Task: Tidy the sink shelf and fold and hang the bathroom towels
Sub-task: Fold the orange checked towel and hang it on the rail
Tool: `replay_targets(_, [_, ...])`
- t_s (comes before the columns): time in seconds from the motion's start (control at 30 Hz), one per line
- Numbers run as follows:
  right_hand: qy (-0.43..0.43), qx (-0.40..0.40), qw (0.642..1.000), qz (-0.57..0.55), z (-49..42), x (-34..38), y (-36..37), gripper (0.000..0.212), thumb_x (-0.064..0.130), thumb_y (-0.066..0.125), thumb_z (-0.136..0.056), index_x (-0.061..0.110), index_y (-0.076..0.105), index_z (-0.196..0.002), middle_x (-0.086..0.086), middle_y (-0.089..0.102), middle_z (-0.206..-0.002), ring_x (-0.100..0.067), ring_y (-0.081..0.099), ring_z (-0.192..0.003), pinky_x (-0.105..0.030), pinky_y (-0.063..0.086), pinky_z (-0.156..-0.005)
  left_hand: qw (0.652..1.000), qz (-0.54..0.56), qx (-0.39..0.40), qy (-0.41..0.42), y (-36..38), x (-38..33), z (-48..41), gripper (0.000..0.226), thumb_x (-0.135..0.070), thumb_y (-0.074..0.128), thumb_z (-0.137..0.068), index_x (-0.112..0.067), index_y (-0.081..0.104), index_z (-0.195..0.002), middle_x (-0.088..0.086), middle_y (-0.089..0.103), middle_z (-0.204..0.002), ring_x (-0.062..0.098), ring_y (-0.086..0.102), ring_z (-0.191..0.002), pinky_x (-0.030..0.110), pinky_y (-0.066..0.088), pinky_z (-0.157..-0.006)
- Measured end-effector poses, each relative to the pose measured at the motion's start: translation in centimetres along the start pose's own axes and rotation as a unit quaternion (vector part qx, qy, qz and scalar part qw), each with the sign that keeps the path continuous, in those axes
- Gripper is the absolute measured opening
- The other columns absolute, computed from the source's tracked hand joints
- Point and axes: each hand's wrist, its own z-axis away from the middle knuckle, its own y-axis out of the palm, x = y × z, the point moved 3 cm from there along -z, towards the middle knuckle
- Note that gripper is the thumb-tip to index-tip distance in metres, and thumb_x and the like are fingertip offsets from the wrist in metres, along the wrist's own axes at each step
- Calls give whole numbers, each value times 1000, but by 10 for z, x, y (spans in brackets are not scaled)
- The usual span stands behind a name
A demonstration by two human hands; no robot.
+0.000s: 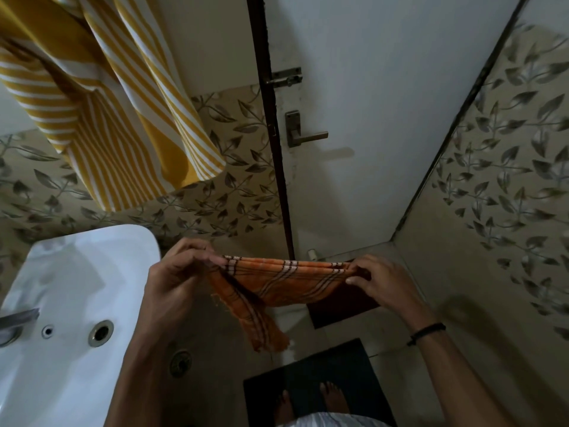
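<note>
orange checked towel (286, 278) folded, perhaps thin cotton, pinched by left hand (178, 272), right hand (378, 282)

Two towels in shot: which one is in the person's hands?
The orange checked towel, stretched between the left hand and right hand. The yellow striped towel hangs untouched above the sink.

Shows an orange checked towel (286, 278) at six o'clock and a yellow, white-striped towel (123, 118) at ten o'clock.
</note>
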Motion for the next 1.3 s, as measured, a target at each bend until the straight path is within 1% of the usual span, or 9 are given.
replay_targets(0.1, [-1,4,998,-64,1,6,-9,17,40,81,-80,29,68,-81,16,65,-92,-9,62,-86,-30,44,-69,1000,-2,-17,-14,-4,4,2,45,30,58,-78,-10,78,-84,9,63,-98,24,64,-92,37,60,-66])
replay_targets(0.2, [-19,47,979,-199,4,9,-11,18,29,84,-79,25,67,-74,9,70,-97,-9,67,-94,-32,51,-84,998,-24,-53,-30,-14,9,3,35,22,62,-80,-9,77,-85,3,63,-96,14,64,-89,29,58,-68])
replay_targets(0.4, [14,-53,946,-319,5,7,-21,30,-3,80,-77,3,55,-63,2,74,-84,-16,71,-84,-32,53,-81,980,-154,-97,-77,-15,26,5,43,23,61,-79,-15,78,-89,-4,67,-98,7,65,-93,17,55,-72])
replay_targets(0.57, [14,-57,940,-336,-2,36,-17,38,1,80,-81,21,51,-66,0,63,-69,-11,59,-65,-22,45,-61,953,-45,-190,-233,0,55,12,29,3,63,-91,-21,78,-88,3,76,-95,23,73,-93,42,62,-76])
replay_targets(0.7, [57,-110,938,-323,-3,57,-16,20,13,77,-86,26,63,-79,5,67,-72,-8,64,-67,-20,49,-60,935,-19,-207,-288,9,66,15,24,1,63,-91,-17,79,-87,4,78,-89,25,74,-91,48,61,-85])
replay_targets(0.87, [-84,164,940,-288,10,91,-26,24,9,70,-89,33,76,-91,20,72,-97,-4,67,-98,-16,51,-84,935,-6,-185,-302,18,57,19,26,4,61,-92,-14,79,-89,3,77,-94,23,72,-93,44,60,-88])
replay_targets(1.03, [86,-185,930,-304,-30,74,-25,36,8,63,-93,41,71,-83,14,75,-91,-9,71,-87,-39,59,-81,916,66,-217,-331,8,71,-4,23,1,60,-92,-12,79,-94,14,78,-92,33,74,-93,55,58,-91])
replay_targets(1.2, [3,-103,949,-297,-10,139,5,22,13,62,-96,31,74,-100,20,68,-101,2,65,-97,-20,55,-83,929,123,-145,-318,69,55,-3,26,5,60,-93,-13,80,-94,11,78,-98,30,74,-98,40,60,-85])
replay_targets(1.3, [-6,-125,948,-292,-1,153,18,19,14,65,-95,25,75,-107,29,62,-101,3,64,-101,-18,54,-86,934,126,-145,-301,99,50,5,28,5,64,-92,-16,81,-93,7,77,-101,22,74,-97,36,60,-84])
